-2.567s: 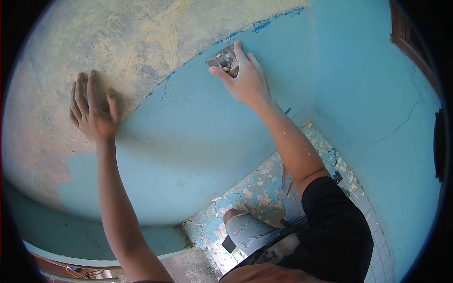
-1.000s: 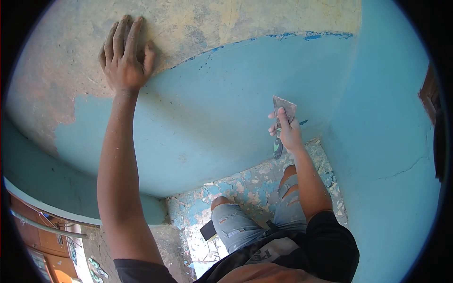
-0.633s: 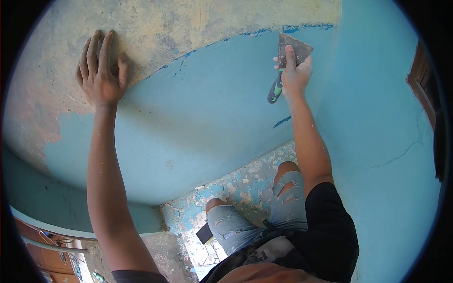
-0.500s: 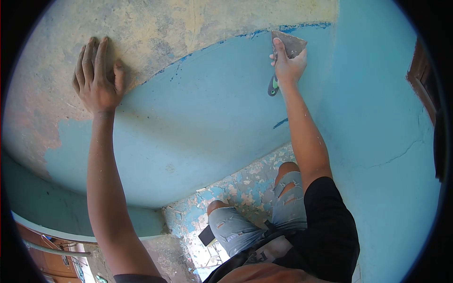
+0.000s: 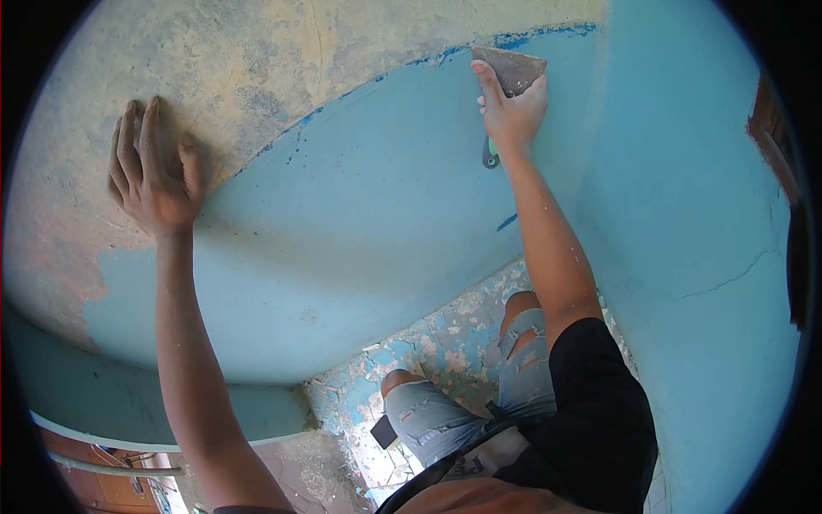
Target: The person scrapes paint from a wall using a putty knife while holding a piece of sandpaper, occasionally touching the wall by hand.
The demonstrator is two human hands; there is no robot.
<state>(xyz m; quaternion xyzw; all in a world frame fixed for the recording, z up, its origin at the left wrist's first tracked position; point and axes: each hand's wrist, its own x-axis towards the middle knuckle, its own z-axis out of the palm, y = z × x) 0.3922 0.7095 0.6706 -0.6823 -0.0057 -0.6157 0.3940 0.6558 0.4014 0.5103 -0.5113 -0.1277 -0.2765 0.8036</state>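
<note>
My left hand (image 5: 157, 184) lies flat on the scraped, yellowish-grey part of the wall (image 5: 231, 68), its fingers apart and holding nothing. At the upper right, my right hand (image 5: 514, 111) grips a scraper (image 5: 518, 72) with a wide metal blade. The blade's edge is at the dark blue paint line, where bare wall meets light blue paint (image 5: 360, 188). Part of the black and green handle (image 5: 491, 154) shows below the hand.
Paint flakes cover the floor (image 5: 454, 343) around my knees. A dark object (image 5: 384, 432) is beside my left knee. On the right, a cracked blue wall (image 5: 693, 214) carries a brown frame (image 5: 771, 146). A pipe (image 5: 111, 467) runs at the lower left.
The scraper and my right hand have shifted slightly left along the paint line. My left hand appears lower and farther left, and the whole view has shifted a little.
</note>
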